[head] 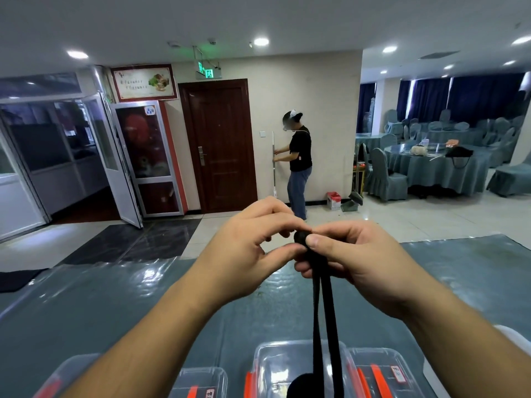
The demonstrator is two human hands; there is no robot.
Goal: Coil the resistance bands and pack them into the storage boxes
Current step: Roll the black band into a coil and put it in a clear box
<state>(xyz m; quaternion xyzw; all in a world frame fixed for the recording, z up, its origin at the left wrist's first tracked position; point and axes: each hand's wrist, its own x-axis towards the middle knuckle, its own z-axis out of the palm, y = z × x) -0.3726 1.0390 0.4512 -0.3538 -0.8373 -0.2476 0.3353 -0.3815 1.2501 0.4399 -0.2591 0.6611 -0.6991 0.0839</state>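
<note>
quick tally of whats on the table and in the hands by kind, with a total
clear boxes: 4
black band: 1, held by left hand and right hand
total: 5

Inside the grip, the rolled end of the black resistance band (302, 237) is mostly hidden by the fingertips of the left hand (244, 254) and the right hand (356, 259), so how many turns it has cannot be told. Below the grip, the band's two strands run off the bottom edge, their far end unseen. The clear storage boxes (287, 366) under the grip are cut off by the same edge, and both forearms cover parts of them; their label print is too small to read. Beyond the grip, a person (298, 165) stands with a blurred face.
</note>
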